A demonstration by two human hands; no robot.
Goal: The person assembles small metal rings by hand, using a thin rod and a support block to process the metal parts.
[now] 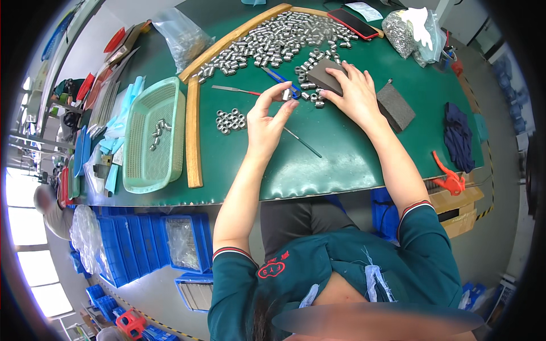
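Observation:
My left hand (pixel 265 128) pinches a small shiny metal sleeve (pixel 286 95) between thumb and fingertips, just above the green table. My right hand (pixel 359 98) has its thumb and fingers on a dark grey sanding block (pixel 325 77), which lies tilted over several loose metal sleeves (pixel 307 86). Under and beside the left hand are a thin file with a red handle (pixel 247 91) and a blue cutter (pixel 282 78). To its left stands a tight cluster of upright sleeves (pixel 230 120). A big heap of sleeves (pixel 273 40) spreads across the far side.
Wooden strips (pixel 194 136) border the work area on the left and back. Left of them sits a green basket (pixel 130 148) with a few metal pieces. A second grey block (pixel 396 106), a red phone (pixel 352 24), bagged parts (pixel 400 33) and a dark cloth (pixel 458 136) lie right.

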